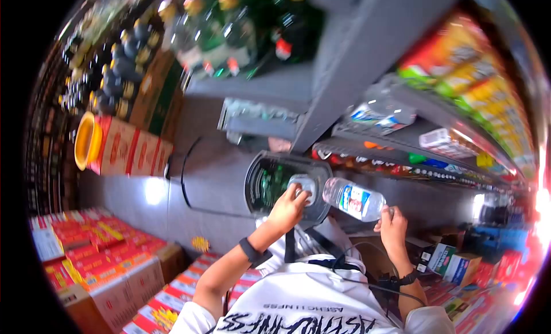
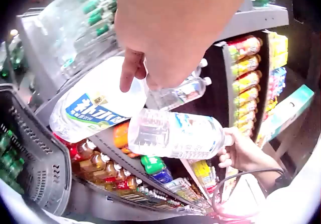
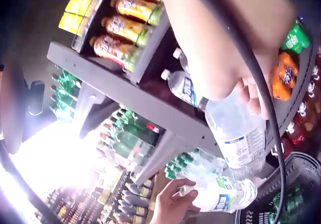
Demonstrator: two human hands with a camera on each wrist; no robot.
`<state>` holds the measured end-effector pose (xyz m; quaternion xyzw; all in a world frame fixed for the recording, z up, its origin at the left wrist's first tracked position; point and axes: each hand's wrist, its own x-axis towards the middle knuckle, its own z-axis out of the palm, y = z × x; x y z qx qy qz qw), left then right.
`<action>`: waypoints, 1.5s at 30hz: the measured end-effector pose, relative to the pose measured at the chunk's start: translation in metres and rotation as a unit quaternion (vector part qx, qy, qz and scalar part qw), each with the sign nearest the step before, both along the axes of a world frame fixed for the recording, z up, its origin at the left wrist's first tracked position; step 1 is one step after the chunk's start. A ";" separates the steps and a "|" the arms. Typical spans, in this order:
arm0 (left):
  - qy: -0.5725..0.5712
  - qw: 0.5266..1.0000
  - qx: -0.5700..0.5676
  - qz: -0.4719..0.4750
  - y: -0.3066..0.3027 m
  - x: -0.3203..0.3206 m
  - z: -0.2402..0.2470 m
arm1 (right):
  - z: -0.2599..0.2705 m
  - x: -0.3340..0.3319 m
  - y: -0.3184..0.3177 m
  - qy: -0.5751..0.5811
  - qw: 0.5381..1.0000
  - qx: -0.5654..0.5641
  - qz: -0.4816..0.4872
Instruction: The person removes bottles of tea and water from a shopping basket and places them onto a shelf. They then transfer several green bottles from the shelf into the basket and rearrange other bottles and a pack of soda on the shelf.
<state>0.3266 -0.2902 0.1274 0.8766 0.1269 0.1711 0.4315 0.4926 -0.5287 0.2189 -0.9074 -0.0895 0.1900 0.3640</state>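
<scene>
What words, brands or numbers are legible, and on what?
"水", apparently: blue label on the left-hand plastic bottle; other characters unclear.
Right-hand plastic bottle: label blurred, unreadable.
White shirt: upside-down lettering, too distorted.
Red cartons, shelved bottles: too small or blurred.

grey metal shelves [image 1: 367, 55] are holding rows of yellow-labelled plastic drink bottles [image 2: 247, 80], and red-and-white cardboard cartons [image 1: 129, 288] are standing stacked: people are shopping in places like this, a shop.

Shelves [image 1: 367, 53] before basket [image 2: 50, 171]; bottle [image 1: 356, 200] at basket's right.
</scene>
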 end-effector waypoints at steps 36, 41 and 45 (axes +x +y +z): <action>-0.044 0.993 0.098 0.047 -0.103 0.141 0.175 | 0.032 0.298 0.011 -0.429 0.881 0.082 0.180; -0.021 0.997 0.065 0.038 -0.096 0.136 0.174 | 0.031 0.311 0.020 -0.422 0.892 0.019 0.163; -0.027 0.997 0.067 0.024 -0.091 0.132 0.171 | 0.037 0.321 0.041 -0.432 0.885 -0.057 0.164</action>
